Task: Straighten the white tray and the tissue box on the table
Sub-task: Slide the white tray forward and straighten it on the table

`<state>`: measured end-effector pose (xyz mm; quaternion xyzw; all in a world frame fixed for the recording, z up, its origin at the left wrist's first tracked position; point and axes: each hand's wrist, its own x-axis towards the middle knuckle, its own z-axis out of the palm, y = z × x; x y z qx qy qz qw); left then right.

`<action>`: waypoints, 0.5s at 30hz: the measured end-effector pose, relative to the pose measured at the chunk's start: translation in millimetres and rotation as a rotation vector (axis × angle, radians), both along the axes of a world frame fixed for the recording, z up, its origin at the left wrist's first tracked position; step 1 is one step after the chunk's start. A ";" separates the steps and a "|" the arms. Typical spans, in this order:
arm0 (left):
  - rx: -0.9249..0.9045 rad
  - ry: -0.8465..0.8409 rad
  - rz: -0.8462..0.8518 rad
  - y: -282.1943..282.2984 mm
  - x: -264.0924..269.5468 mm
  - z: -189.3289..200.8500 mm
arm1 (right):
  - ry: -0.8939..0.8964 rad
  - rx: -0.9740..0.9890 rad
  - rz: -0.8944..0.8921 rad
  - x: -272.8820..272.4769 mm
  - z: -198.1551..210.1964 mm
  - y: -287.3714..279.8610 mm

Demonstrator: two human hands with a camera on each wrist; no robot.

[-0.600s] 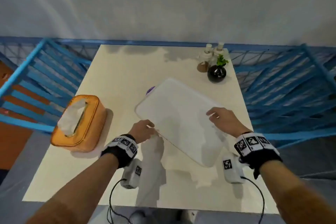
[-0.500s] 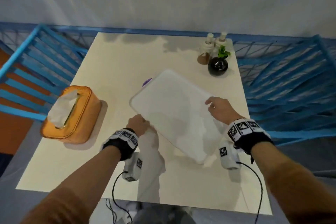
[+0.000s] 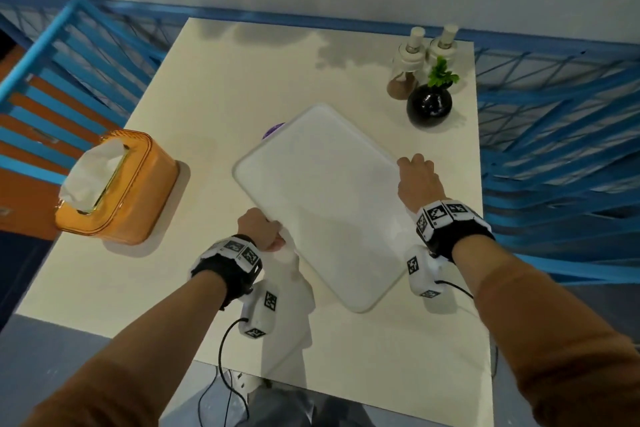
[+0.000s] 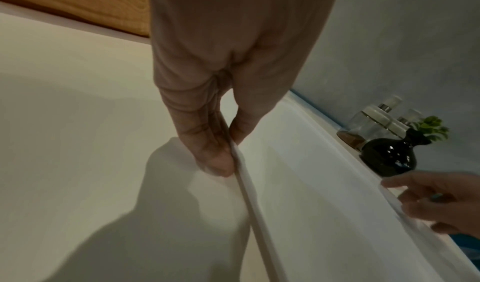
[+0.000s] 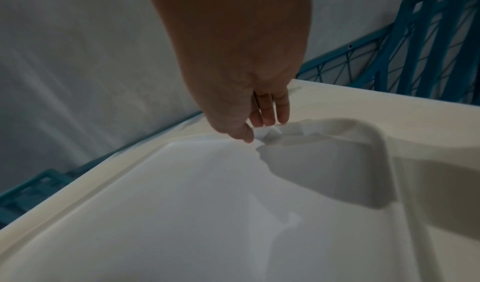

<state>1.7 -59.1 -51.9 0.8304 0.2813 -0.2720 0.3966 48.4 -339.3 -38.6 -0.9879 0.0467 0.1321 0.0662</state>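
The white tray [image 3: 322, 204] lies diagonally in the middle of the cream table [image 3: 242, 80]. My left hand [image 3: 263, 230] pinches the rim of its left long edge, thumb on the inside and fingers outside, as the left wrist view shows at the rim [image 4: 241, 175]. My right hand [image 3: 415, 177] holds the opposite long edge, thumb on top of the rim [image 5: 267, 136] and fingers down its outer side. The orange tissue box [image 3: 117, 187], with a white tissue sticking out, stands askew near the table's left edge, away from both hands.
A round black vase [image 3: 429, 104] with a green sprig and two pump bottles [image 3: 408, 59] stand at the far right corner. A purple object [image 3: 273, 128] peeks from under the tray's far corner. Blue railings [image 3: 554, 149] flank the table on both sides.
The head view has shifted closer. Both hands have stayed on the tray's long edges, and the tray keeps about the same diagonal lie. The tissue box has not moved.
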 end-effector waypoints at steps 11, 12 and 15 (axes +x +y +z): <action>0.365 -0.154 -0.178 24.0 70.9 11.4 | 0.081 0.335 -0.123 -20.2 -13.3 3.6; 0.369 -0.174 -0.189 22.9 72.9 16.4 | 0.092 0.350 -0.135 -20.8 -14.4 7.1; 0.335 -0.244 -0.209 22.7 73.8 22.5 | 0.126 0.415 -0.192 -23.3 -14.2 13.9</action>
